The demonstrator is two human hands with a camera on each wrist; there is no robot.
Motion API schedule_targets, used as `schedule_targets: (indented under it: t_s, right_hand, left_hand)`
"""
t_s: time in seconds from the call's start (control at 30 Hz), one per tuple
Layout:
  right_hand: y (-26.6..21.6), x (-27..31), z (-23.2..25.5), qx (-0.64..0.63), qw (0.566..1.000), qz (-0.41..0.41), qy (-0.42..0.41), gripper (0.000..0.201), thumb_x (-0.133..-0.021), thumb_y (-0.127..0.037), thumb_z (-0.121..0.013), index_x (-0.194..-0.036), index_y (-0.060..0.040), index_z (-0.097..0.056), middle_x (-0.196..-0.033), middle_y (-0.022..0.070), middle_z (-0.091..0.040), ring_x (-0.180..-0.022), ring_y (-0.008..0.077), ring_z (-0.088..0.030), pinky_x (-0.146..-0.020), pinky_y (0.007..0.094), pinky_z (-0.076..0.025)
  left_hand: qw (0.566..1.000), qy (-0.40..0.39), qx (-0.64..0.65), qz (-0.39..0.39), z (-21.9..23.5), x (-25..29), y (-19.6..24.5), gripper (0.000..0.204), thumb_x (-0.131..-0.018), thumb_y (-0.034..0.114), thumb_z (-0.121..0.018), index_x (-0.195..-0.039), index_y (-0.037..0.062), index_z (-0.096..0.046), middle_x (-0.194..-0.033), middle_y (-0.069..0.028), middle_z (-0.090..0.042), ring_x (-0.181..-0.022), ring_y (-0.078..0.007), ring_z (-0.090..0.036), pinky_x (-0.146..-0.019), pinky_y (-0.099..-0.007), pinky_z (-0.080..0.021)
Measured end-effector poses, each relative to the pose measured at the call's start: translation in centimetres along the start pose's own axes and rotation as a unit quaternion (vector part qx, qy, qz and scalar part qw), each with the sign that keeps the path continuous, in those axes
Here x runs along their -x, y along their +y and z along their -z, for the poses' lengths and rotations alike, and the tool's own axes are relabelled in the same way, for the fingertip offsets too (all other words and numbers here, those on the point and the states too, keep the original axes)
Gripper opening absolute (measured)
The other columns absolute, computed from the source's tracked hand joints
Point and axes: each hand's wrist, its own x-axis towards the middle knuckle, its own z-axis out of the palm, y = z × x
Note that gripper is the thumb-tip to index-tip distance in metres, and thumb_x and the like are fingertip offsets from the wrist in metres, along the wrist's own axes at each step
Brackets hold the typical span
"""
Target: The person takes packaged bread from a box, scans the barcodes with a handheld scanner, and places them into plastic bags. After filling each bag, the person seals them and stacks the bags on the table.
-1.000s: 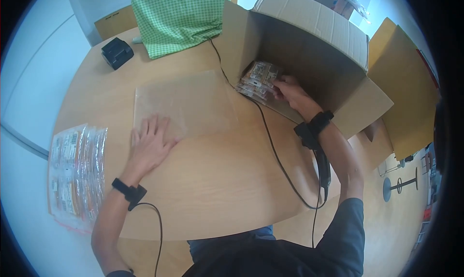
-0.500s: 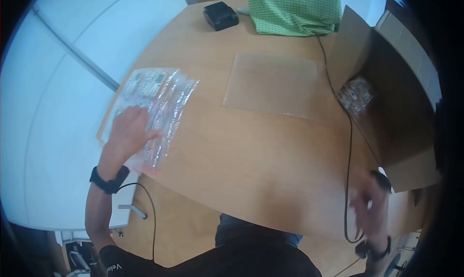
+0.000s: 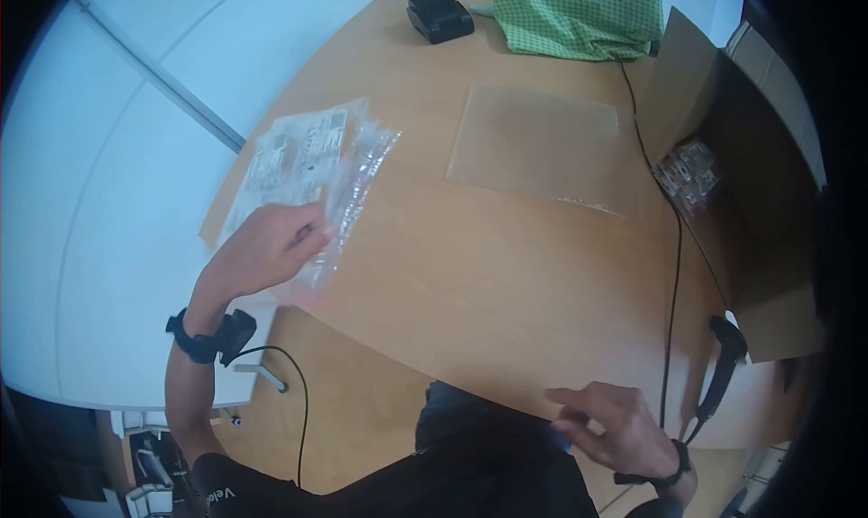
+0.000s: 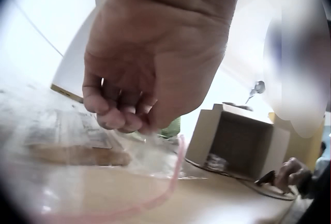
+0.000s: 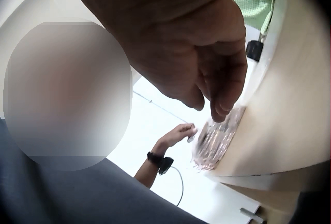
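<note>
My left hand (image 3: 267,247) is over a pile of clear plastic bags (image 3: 303,156) at the table's left edge. Its thumb and fingertips pinch the top bag, which has labelled contents and a pink strip (image 4: 176,172) along its edge. Near the front edge of the table my right hand (image 3: 610,423) hovers in the air, fingers loosely curled around nothing. Right of the pile, a flat clear plastic sheet (image 3: 542,147) lies on the table. Small clear packets (image 3: 689,176) sit inside the open cardboard box (image 3: 768,193) on the right.
A black handheld scanner (image 3: 721,364) lies beside the box at the right. Its cable (image 3: 672,292) runs across the table past the sheet. At the back stand a black device (image 3: 440,17) and something under a green checked cloth (image 3: 579,16).
My left hand has gone from the flat sheet to the bag pile and now pinches the top bag. My right hand has left the packets in the box and come back, empty. The head view turned left.
</note>
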Motion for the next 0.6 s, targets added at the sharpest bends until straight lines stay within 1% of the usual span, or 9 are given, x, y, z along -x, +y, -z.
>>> schedule_targets:
  t_s: [0.03,0.1,0.3,0.33,0.37,0.43,0.47,0.53,0.6]
  right_hand:
    - [-0.5,-0.8,-0.3,0.006,1.000,-0.011,-0.004,0.039,-0.089,-0.009,-0.080,-0.125,-0.0003,-0.069,-0.081,0.0119,-0.068,-0.072,0.0266,-0.069,-0.065,0.0369,-0.057]
    - [-1.3,-2.7,-1.1,-0.003,0.994,0.106,0.032,0.036,-0.090,-0.009,-0.079,-0.123,0.0018,-0.068,-0.092,0.0143,-0.068,-0.078,0.0280,-0.070,-0.067,0.0373,-0.058]
    - [3.7,-6.8,-1.2,0.282,0.955,0.042,0.081,0.046,-0.089,-0.004,-0.066,-0.134,-0.0002,-0.058,-0.121,0.0164,-0.059,-0.103,0.0373,-0.064,-0.076,0.0432,-0.058]
    - [4.6,-7.1,-0.3,0.292,0.952,0.028,0.082,0.046,-0.089,-0.004,-0.066,-0.134,-0.0002,-0.058,-0.121,0.0164,-0.059,-0.103,0.0373,-0.064,-0.076,0.0432,-0.058]
    - [5.4,-7.3,0.5,0.299,0.951,-0.042,0.071,0.047,-0.088,-0.005,-0.068,-0.134,-0.0020,-0.059,-0.126,0.0165,-0.059,-0.109,0.0384,-0.062,-0.083,0.0443,-0.057]
    - [7.9,-7.4,1.6,0.303,0.943,-0.117,0.068,0.047,-0.088,-0.007,-0.070,-0.133,-0.0037,-0.060,-0.131,0.0167,-0.059,-0.116,0.0396,-0.060,-0.091,0.0454,-0.056]
    - [9.6,-7.3,2.0,0.319,0.942,-0.064,0.076,0.049,-0.086,-0.010,-0.072,-0.134,-0.0052,-0.060,-0.136,0.0163,-0.058,-0.124,0.0399,-0.055,-0.099,0.0472,-0.052]
    - [11.0,-7.6,3.7,0.305,0.950,-0.023,0.063,0.058,-0.082,-0.020,-0.080,-0.135,-0.0067,-0.060,-0.148,0.0168,-0.053,-0.140,0.0389,-0.045,-0.114,0.0516,-0.042]
    - [12.0,-8.5,4.8,0.297,0.953,-0.024,0.053,0.059,-0.082,-0.021,-0.081,-0.135,-0.0064,-0.060,-0.148,0.0176,-0.053,-0.139,0.0389,-0.045,-0.113,0.0520,-0.042]
  left_hand:
    - [1.000,-0.003,0.012,-0.005,-0.3,-1.0,2.1,0.036,-0.100,0.031,-0.062,-0.085,-0.0018,-0.056,-0.067,-0.0204,-0.051,-0.063,-0.0361,-0.052,-0.063,-0.0458,-0.042]
    - [0.992,-0.031,0.094,-0.072,-1.7,-3.6,5.8,0.039,-0.105,0.025,-0.060,-0.077,0.0002,-0.049,-0.064,-0.0048,-0.044,-0.061,-0.0129,-0.034,-0.055,-0.0329,-0.033]
    - [0.918,-0.064,0.364,-0.147,-9.2,-9.5,14.1,0.029,-0.106,0.025,-0.061,-0.089,0.0016,-0.059,-0.072,0.0029,-0.057,-0.066,-0.0069,-0.049,-0.061,-0.0273,-0.043]
    - [0.921,-0.092,0.321,-0.200,-9.1,-9.4,13.8,0.036,-0.102,0.036,-0.067,-0.113,0.0018,-0.063,-0.099,-0.0075,-0.067,-0.094,-0.0155,-0.064,-0.084,-0.0334,-0.052]
    - [0.917,-0.097,0.325,-0.212,-9.5,-9.0,12.8,0.036,-0.102,0.036,-0.067,-0.113,0.0018,-0.063,-0.099,-0.0075,-0.067,-0.094,-0.0155,-0.064,-0.084,-0.0334,-0.052]
    - [0.923,0.045,-0.007,-0.382,-10.9,-7.0,10.6,0.076,-0.094,0.056,-0.070,-0.143,0.0016,-0.051,-0.145,-0.0235,-0.053,-0.139,-0.0351,-0.049,-0.113,-0.0529,-0.039]
    - [0.921,0.043,-0.008,-0.388,-11.8,-5.6,9.8,0.076,-0.094,0.056,-0.070,-0.143,0.0016,-0.051,-0.145,-0.0235,-0.053,-0.139,-0.0351,-0.049,-0.113,-0.0529,-0.039]
    - [0.960,-0.068,-0.048,-0.266,-14.3,-2.7,8.6,0.108,-0.088,0.074,-0.061,-0.157,-0.0040,-0.033,-0.166,-0.0276,-0.022,-0.157,-0.0459,-0.011,-0.124,-0.0666,-0.009]
    - [0.961,-0.050,-0.058,-0.267,-17.4,-1.2,8.1,0.110,-0.088,0.075,-0.060,-0.158,-0.0038,-0.030,-0.167,-0.0285,-0.018,-0.158,-0.0468,-0.008,-0.123,-0.0684,-0.006]
